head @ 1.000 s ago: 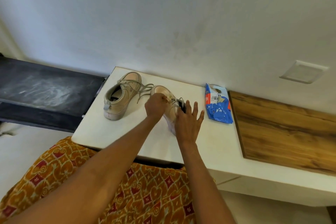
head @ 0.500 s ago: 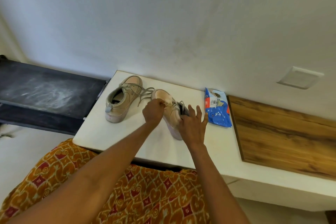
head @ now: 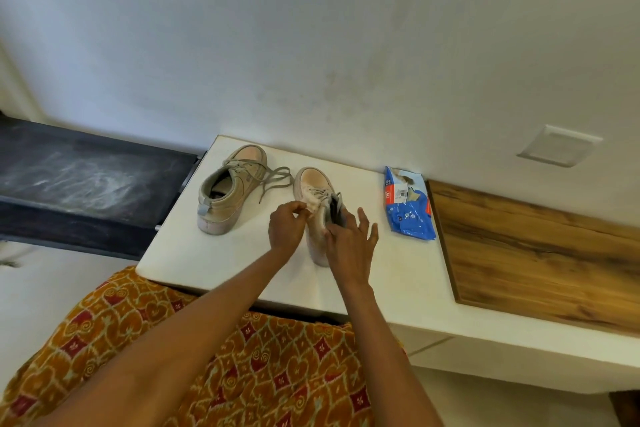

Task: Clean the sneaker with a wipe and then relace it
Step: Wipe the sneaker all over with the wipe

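A tan sneaker [head: 313, 199] is seen on the white counter [head: 214, 253], with its toe pointing at the wall. It is tipped a little to one side. The left hand [head: 286, 229] is curled, and something small at the lace [head: 317, 191] is pinched by its fingertips, though what exactly cannot be told. The right hand [head: 349, 241] is pressed against the heel end of the sneaker with its fingers spread wide and mostly straight. A second sneaker [head: 230, 191] is set just to the left, with its laces loose on the counter. A blue wipe pack [head: 408, 206] is laid near the sneaker on the right, beside a wooden board [head: 536, 260]. An orange patterned cloth [head: 242, 367] is seen below the arms.
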`<act>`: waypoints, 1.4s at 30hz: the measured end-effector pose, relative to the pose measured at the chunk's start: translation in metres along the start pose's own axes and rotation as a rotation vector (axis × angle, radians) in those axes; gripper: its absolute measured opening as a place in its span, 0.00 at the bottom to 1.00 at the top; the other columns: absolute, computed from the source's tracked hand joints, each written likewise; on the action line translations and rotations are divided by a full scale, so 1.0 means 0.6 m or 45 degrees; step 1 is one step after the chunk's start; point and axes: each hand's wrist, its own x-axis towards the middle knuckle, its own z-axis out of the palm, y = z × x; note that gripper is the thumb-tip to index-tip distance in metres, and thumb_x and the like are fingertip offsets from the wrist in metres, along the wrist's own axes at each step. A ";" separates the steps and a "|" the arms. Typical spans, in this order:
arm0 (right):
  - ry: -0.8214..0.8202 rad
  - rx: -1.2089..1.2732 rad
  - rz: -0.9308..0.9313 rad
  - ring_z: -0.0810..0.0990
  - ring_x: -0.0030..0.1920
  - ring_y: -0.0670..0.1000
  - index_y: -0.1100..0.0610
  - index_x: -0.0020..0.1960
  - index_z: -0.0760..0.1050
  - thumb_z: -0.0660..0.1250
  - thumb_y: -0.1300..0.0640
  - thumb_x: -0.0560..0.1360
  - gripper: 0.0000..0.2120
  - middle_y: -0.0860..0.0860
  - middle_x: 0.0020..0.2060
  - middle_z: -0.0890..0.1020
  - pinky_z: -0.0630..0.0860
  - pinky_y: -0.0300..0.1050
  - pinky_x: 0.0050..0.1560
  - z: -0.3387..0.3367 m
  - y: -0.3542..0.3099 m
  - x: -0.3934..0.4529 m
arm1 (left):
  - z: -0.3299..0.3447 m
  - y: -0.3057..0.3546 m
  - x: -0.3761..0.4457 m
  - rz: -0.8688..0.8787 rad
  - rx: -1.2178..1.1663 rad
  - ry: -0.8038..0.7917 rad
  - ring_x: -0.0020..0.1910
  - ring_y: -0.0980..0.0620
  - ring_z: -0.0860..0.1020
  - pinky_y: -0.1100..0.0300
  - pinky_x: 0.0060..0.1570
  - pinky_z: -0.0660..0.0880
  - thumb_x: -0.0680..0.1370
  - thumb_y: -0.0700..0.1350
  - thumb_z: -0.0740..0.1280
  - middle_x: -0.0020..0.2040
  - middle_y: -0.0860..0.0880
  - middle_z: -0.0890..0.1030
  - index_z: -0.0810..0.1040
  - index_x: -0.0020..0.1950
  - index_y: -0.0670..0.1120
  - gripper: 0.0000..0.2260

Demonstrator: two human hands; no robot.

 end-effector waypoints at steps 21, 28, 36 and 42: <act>-0.051 -0.068 0.051 0.52 0.76 0.56 0.49 0.63 0.75 0.63 0.49 0.77 0.15 0.51 0.73 0.64 0.47 0.59 0.74 -0.001 -0.001 0.037 | 0.042 -0.005 -0.051 -0.413 -0.378 0.080 0.41 0.49 0.77 0.62 0.37 0.72 0.77 0.39 0.65 0.42 0.45 0.82 0.81 0.45 0.43 0.05; 0.013 -0.023 0.004 0.53 0.75 0.56 0.51 0.62 0.77 0.64 0.52 0.77 0.14 0.51 0.72 0.66 0.47 0.58 0.73 0.009 0.007 0.040 | 0.028 0.002 0.061 -0.374 -0.189 0.044 0.49 0.45 0.80 0.56 0.49 0.75 0.74 0.40 0.69 0.50 0.43 0.83 0.82 0.53 0.42 0.09; 0.031 0.015 0.019 0.53 0.75 0.56 0.50 0.60 0.78 0.61 0.50 0.78 0.13 0.50 0.72 0.66 0.48 0.59 0.74 0.013 0.011 0.039 | 0.010 -0.016 -0.045 -0.104 -0.365 -0.093 0.45 0.55 0.80 0.66 0.47 0.76 0.73 0.42 0.71 0.48 0.50 0.84 0.83 0.53 0.45 0.09; 0.040 0.010 -0.003 0.54 0.75 0.56 0.50 0.57 0.79 0.62 0.53 0.78 0.11 0.50 0.72 0.66 0.48 0.59 0.74 0.008 0.012 0.039 | 0.035 0.003 0.016 -0.321 -0.214 0.110 0.47 0.47 0.80 0.59 0.46 0.75 0.75 0.40 0.67 0.49 0.45 0.84 0.83 0.52 0.44 0.08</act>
